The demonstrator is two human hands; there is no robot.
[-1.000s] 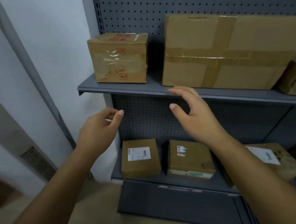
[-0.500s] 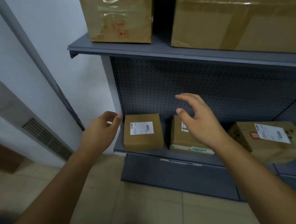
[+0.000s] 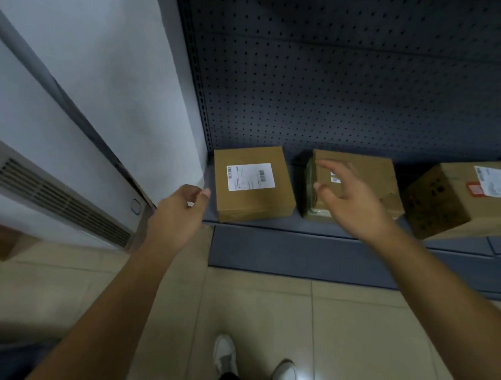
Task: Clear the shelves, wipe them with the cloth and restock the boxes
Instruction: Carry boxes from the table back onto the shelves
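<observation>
Three cardboard boxes sit on the bottom grey shelf (image 3: pixel 262 225). The left box (image 3: pixel 254 201) carries a white label on top. My left hand (image 3: pixel 178 215) hovers just left of it, fingers loosely curled, holding nothing. The middle box (image 3: pixel 364 172) is partly covered by my right hand (image 3: pixel 351 197), which is spread in front of it with fingers relaxed and apart from the left box. A third labelled box (image 3: pixel 453 205) stands at the right edge. No cloth is in view.
The dark perforated back panel (image 3: pixel 339 83) rises behind the boxes. A white wall (image 3: pixel 107 81) with a floor vent (image 3: pixel 61 202) lies to the left. Beige floor tiles (image 3: pixel 338 330) and my white shoes (image 3: pixel 226 356) are below.
My view has dropped from the upper shelf to the bottom shelf. Both hands have come down to either side of the left labelled box.
</observation>
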